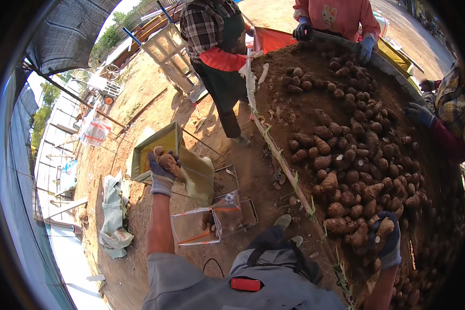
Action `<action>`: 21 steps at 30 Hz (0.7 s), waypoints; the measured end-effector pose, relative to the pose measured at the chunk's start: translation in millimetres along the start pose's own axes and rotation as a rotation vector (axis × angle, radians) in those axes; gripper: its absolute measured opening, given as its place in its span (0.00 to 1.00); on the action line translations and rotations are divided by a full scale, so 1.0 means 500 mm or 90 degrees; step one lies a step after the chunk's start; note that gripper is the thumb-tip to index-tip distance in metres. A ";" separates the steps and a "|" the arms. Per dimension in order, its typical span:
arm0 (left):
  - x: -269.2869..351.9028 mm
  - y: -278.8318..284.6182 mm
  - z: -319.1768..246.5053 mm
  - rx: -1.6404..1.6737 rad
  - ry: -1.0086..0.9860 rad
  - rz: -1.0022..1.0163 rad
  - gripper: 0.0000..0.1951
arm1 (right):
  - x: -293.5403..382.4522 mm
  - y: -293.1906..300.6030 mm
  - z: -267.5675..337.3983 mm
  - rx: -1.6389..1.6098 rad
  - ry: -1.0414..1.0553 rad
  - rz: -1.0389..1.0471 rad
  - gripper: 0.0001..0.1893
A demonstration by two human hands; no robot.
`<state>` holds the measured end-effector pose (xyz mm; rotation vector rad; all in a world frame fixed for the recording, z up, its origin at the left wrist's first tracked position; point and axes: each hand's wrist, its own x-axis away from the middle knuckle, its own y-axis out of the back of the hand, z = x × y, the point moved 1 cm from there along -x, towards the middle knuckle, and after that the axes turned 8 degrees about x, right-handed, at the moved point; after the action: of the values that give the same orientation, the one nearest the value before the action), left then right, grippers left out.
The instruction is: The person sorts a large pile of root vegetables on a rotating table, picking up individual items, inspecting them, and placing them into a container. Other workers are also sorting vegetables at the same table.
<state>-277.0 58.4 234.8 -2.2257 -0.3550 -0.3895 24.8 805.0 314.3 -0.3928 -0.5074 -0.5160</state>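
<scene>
My left hand (161, 177), in a dark-palmed glove with a grey cuff, grips brown taro corms (169, 164). It is at the near side of a yellow sack (144, 159) whose mouth is spread square on a frame. To the right, my gloved right hand (390, 248) holds a taro corm (385, 228) with a pale cut spot. That hand is at the near edge of a large heap of taro corms (352, 176) on a soil-covered sorting table (285, 112). Its fingers are partly hidden behind the corm.
Below the sack, a clear plastic bag (228, 217) on a wire frame contains several corms. A green-grey woven sack (114, 217) lies on the ground at left. Three co-workers stand around the table, one at the far left side (217, 38). A wooden rail (273, 149) edges the table.
</scene>
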 end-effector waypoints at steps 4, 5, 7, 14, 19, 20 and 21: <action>0.046 0.142 0.064 0.031 0.001 -0.096 0.32 | -0.005 0.028 -0.019 -0.056 0.011 -0.019 0.23; 0.054 0.165 0.089 0.042 0.005 -0.097 0.30 | -0.008 0.037 -0.024 -0.038 0.028 -0.028 0.23; 0.092 0.215 0.133 0.069 0.018 -0.082 0.28 | -0.013 0.055 -0.031 -0.006 0.042 -0.011 0.23; 0.176 0.283 0.184 0.049 0.008 -0.084 0.27 | -0.038 0.066 0.002 0.176 0.125 0.034 0.20; 0.229 0.244 0.208 0.114 0.024 -0.091 0.29 | -0.047 0.030 0.049 0.528 0.375 0.003 0.22; 0.236 0.234 0.214 0.129 0.026 -0.088 0.30 | -0.050 0.020 0.051 0.618 0.491 0.009 0.22; 0.241 0.224 0.218 0.142 0.029 -0.067 0.31 | -0.051 0.012 0.053 0.700 0.582 0.004 0.22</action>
<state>-107.5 88.6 138.4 -1.9824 -0.4695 -0.4348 -0.3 831.5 320.3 0.8757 0.1503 -0.2952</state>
